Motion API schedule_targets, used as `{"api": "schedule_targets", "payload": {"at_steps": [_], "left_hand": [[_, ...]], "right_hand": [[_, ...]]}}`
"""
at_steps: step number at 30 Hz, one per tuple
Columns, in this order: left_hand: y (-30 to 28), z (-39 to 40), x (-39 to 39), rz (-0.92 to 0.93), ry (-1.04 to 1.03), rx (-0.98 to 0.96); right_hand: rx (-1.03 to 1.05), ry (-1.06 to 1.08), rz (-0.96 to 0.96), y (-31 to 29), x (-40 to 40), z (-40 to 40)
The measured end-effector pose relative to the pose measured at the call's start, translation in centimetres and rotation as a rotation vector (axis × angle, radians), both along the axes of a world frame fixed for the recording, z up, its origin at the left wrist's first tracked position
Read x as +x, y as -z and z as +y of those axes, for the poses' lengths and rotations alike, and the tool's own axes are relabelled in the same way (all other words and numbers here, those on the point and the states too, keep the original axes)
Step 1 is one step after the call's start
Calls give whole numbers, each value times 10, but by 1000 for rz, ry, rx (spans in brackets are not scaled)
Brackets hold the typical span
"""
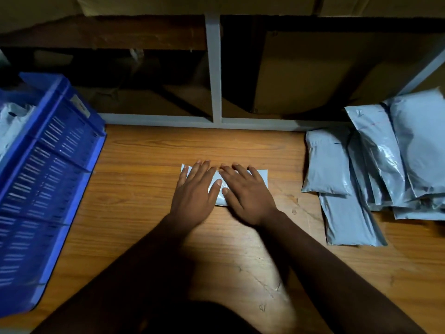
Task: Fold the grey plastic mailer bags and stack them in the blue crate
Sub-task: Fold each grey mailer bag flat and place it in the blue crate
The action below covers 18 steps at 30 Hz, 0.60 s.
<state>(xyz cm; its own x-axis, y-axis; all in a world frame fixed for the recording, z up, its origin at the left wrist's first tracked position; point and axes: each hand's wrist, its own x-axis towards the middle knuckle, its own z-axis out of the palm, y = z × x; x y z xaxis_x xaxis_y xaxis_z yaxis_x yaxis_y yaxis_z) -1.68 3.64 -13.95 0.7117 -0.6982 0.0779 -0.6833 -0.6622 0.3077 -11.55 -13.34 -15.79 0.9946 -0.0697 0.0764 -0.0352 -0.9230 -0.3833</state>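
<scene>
Grey mailer bag (261, 175) lies lengthwise L-R under both hands.

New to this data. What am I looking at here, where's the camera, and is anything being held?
There is no machine: a person works with two bare hands. The single picture comes from a wide-angle camera worn on the person's head, looking forward and down, so the forearms enter from the bottom edge.

The surface is a wooden table. In the middle lies a folded grey mailer bag, and the left hand and right hand both press flat on it with straight fingers. Nothing is gripped; the bag is only pushed down.

On the right lies a loose pile of grey mailer bags, overlapping each other. On the left stands the blue crate, with something pale grey showing inside; probably bags, but too little is visible to be sure. Behind the table are a pale frame and cardboard boxes.
</scene>
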Motion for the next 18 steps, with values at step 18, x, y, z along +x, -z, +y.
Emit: {"api": "schedule_targets", "payload": {"at_steps": [18], "left_hand": [[14, -11, 11, -87, -106, 61]], "right_hand": [[-103, 208, 17, -3, 35, 32]]}}
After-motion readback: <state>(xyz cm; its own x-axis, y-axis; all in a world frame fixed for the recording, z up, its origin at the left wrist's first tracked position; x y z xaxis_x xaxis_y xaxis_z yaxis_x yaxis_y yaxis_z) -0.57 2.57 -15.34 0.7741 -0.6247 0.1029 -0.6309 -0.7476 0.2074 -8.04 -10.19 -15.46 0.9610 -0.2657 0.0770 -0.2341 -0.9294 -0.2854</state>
